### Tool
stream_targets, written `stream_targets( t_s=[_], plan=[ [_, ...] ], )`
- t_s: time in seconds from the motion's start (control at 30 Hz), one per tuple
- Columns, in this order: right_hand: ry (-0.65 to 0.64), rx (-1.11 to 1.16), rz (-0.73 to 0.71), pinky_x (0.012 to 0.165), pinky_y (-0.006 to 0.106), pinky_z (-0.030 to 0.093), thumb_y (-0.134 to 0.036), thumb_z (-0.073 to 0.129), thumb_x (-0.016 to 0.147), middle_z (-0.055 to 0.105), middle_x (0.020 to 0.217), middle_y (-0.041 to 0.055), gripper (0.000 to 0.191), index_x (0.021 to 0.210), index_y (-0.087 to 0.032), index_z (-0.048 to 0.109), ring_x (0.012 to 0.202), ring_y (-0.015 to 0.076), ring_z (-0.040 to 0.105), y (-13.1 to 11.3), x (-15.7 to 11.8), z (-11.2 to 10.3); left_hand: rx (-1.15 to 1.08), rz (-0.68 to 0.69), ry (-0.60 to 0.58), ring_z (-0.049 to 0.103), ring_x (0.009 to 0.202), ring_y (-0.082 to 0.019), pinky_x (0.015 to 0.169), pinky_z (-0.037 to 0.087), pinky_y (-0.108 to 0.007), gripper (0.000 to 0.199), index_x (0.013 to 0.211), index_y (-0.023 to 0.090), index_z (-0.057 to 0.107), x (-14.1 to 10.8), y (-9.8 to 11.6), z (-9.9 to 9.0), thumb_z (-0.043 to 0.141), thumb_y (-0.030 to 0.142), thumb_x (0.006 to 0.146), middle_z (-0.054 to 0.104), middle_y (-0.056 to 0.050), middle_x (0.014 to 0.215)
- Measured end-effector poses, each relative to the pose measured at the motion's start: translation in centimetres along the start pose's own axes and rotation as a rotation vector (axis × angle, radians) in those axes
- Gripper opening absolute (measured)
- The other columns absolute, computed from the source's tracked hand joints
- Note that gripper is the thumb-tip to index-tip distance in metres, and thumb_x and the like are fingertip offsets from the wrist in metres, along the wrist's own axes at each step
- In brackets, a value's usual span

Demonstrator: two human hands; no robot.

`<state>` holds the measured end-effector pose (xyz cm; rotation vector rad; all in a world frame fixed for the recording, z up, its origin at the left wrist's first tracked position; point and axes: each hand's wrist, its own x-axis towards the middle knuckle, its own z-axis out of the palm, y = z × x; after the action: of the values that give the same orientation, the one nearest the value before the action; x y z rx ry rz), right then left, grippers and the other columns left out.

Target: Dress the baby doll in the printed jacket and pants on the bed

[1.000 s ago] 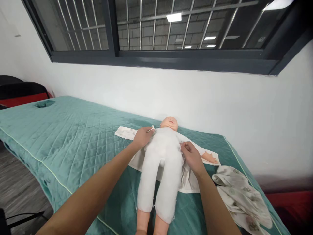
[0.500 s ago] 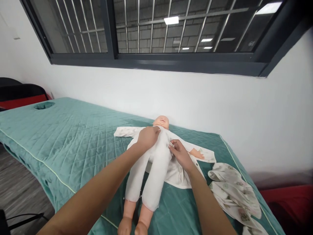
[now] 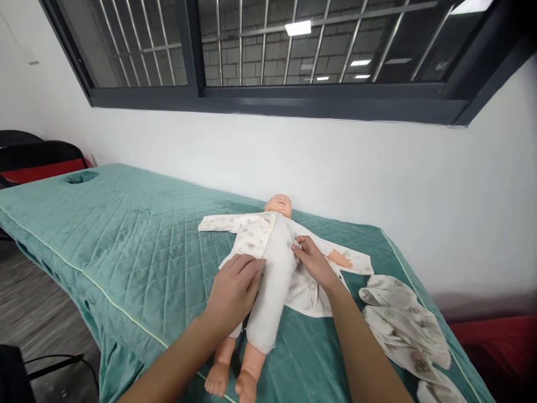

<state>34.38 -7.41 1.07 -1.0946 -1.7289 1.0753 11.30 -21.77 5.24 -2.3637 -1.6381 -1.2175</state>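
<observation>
A baby doll point(image 3: 279, 206) lies on its back with a white padded body and bare feet. Its patterned white jacket point(image 3: 254, 232) covers one side of the chest, while the other half is spread out beneath it, a doll hand showing on that sleeve. My left hand point(image 3: 239, 285) is over the doll's hip at the jacket's lower edge, fingers bent together; what they hold, if anything, is hidden. At the doll's other side, my right hand point(image 3: 310, 257) pinches a bit of white fabric or tie between thumb and fingers.
A green quilted cover point(image 3: 138, 240) lies over the bed, with a hole at its far left. Crumpled patterned clothing point(image 3: 406, 319) rests at the right. Red and black chairs point(image 3: 42, 159) stand at the left, below a barred window.
My left hand has moved from the doll's chest down toward the hip. The jacket's front panel now shows lying over the chest. My right hand stays at the doll's side.
</observation>
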Motion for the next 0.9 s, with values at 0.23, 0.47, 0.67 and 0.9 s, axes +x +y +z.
stream_targets(
  t_s=[0.23,0.47,0.67,0.9],
  plan=[
    [0.027,-0.055,0.027,0.063,0.026,0.038,-0.053,0.056,0.09,0.048,0.072,-0.0067,0.032,0.102,-0.025,0.05,0.065,0.0133,0.047,0.0,0.0,0.1,-0.126,-0.255,0.077,0.052,0.121,-0.022,0.105,0.046,-0.042,0.036,0.131,0.026,0.053,-3.8,-3.0,-0.1,0.054,0.023,0.095,0.054,-0.008,0.13],
    [0.021,-0.064,0.017,0.063,0.026,0.037,-0.053,0.055,0.091,0.048,0.074,-0.0068,0.031,0.103,-0.025,0.05,0.065,0.0131,0.046,-0.1,0.0,0.1,-0.15,-0.195,0.06,0.058,0.1,-0.019,0.092,0.049,-0.037,0.015,0.105,0.021,0.062,-2.1,-3.6,0.6,0.049,0.022,0.099,0.062,-0.005,0.104],
    [0.05,-0.088,0.025,0.062,0.026,0.037,-0.052,0.055,0.089,0.049,0.072,-0.0068,0.029,0.1,-0.025,0.051,0.064,0.0132,0.047,-0.5,0.0,0.2,-0.216,-0.067,0.014,0.058,0.092,-0.016,0.084,0.049,-0.033,0.014,0.096,0.02,0.061,-1.5,-2.1,-0.4,0.048,0.021,0.1,0.064,-0.004,0.096],
    [0.192,-0.103,0.138,0.063,0.029,0.039,-0.051,0.056,0.082,0.053,0.069,-0.005,0.029,0.093,-0.025,0.054,0.065,0.0171,0.05,-1.7,-0.3,1.5,-0.109,-0.048,0.079,0.059,0.108,-0.019,0.098,0.049,-0.037,0.02,0.108,0.02,0.065,1.4,-1.9,0.3,0.047,0.024,0.099,0.067,-0.007,0.111]
  ],
)
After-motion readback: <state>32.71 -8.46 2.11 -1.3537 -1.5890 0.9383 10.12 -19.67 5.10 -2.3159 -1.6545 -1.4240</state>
